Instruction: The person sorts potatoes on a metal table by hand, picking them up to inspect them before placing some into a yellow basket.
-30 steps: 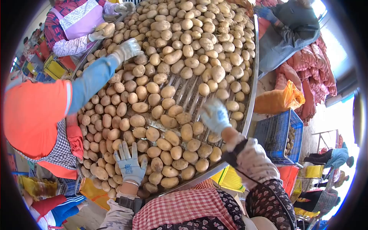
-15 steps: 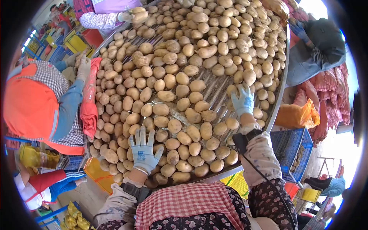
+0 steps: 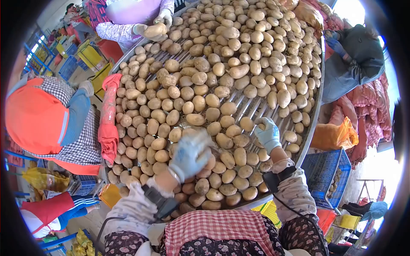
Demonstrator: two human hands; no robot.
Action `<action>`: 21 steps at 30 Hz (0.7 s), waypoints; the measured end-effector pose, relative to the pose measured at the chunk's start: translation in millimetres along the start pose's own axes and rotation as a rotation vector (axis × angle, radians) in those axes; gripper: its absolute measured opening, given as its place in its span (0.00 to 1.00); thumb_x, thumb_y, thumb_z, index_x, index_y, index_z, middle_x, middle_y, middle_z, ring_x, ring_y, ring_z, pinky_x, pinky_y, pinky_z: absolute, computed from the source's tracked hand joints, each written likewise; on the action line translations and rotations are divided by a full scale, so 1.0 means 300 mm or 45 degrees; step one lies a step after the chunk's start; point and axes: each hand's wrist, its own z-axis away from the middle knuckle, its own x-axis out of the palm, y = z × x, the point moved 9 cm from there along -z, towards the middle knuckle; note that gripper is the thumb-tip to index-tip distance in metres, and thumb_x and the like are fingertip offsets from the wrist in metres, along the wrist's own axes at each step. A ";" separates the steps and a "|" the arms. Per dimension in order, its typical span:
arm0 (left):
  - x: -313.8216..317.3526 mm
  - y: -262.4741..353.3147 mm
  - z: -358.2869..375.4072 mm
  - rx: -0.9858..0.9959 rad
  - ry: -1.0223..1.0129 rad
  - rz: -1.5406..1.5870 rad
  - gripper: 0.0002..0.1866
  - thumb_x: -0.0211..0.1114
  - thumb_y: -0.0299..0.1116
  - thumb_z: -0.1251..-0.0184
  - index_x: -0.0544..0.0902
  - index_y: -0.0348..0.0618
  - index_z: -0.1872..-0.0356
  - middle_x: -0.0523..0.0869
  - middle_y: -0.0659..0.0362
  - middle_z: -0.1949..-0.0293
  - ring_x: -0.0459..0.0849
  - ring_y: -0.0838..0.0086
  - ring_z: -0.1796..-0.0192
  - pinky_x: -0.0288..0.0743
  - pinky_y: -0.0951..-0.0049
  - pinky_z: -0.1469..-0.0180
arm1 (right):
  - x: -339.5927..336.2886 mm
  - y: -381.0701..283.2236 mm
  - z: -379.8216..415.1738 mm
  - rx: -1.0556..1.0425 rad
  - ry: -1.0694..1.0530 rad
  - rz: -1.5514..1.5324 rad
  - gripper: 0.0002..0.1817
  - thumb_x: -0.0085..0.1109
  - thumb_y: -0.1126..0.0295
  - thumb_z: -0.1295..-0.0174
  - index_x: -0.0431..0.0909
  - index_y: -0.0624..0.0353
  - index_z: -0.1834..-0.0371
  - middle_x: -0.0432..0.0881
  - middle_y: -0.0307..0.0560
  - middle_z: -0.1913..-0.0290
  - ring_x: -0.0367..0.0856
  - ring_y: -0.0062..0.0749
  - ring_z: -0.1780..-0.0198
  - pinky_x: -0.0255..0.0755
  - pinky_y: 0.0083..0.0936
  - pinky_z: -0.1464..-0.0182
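A broad metal sorting table carries a large spread of potatoes, lying loose over its ribbed surface. My left hand, in a light blue glove, hovers over the potatoes in front of me. Motion smears its fingers, so I cannot see whether it holds one. On the right, my right hand, gloved alike, has its fingers curled in beside a potato and above the bare ribs. Whatever lies inside those fingers, if anything, is hidden.
Opposite me at the top left, a co-worker's gloved hand holds a potato. Another person in an orange head covering is at the left edge, beside a red wrapped roll. A blue crate and orange sack stand right.
My left hand has moved right and lifted off the potatoes, turning as it goes. My right hand has drawn back toward me and its spread fingers have curled. The view has shifted slightly.
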 end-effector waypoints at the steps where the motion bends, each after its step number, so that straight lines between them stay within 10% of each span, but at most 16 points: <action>1: -0.083 -0.048 -0.049 -0.026 0.246 -0.140 0.31 0.63 0.46 0.36 0.72 0.46 0.32 0.63 0.43 0.27 0.55 0.48 0.24 0.50 0.50 0.25 | -0.002 -0.077 0.006 -0.076 0.044 -0.025 0.11 0.61 0.63 0.46 0.82 0.52 0.61 0.83 0.52 0.56 0.82 0.49 0.52 0.76 0.39 0.49; 3: -0.175 -0.152 -0.119 -0.292 0.621 -0.624 0.31 0.62 0.46 0.35 0.71 0.47 0.31 0.62 0.43 0.27 0.55 0.47 0.24 0.49 0.49 0.25 | 0.022 -0.180 -0.029 -0.169 0.138 -0.029 0.09 0.59 0.62 0.43 0.82 0.52 0.63 0.84 0.50 0.63 0.83 0.49 0.57 0.77 0.41 0.54; 11: -0.051 -0.082 -0.075 -0.080 0.028 -0.106 0.26 0.59 0.47 0.34 0.77 0.45 0.39 0.71 0.45 0.33 0.69 0.48 0.32 0.64 0.47 0.33 | 0.192 -0.375 -0.069 -0.356 -0.183 0.559 0.16 0.54 0.53 0.38 0.83 0.52 0.64 0.85 0.46 0.59 0.83 0.46 0.56 0.77 0.42 0.53; 14: -0.226 -0.175 -0.133 -0.180 0.692 -0.415 0.20 0.58 0.44 0.36 0.81 0.44 0.47 0.75 0.47 0.37 0.75 0.50 0.40 0.70 0.49 0.41 | 0.216 -0.353 -0.043 -0.374 -0.059 0.543 0.15 0.54 0.53 0.38 0.82 0.52 0.65 0.84 0.48 0.61 0.82 0.48 0.58 0.75 0.44 0.56; 21: -0.147 -0.299 -0.249 -0.525 0.098 -0.669 0.13 0.60 0.38 0.38 0.82 0.47 0.55 0.72 0.49 0.35 0.77 0.49 0.42 0.74 0.47 0.43 | 0.135 -0.343 0.036 -0.428 0.191 0.481 0.10 0.59 0.60 0.44 0.81 0.51 0.63 0.81 0.46 0.63 0.79 0.48 0.57 0.75 0.45 0.58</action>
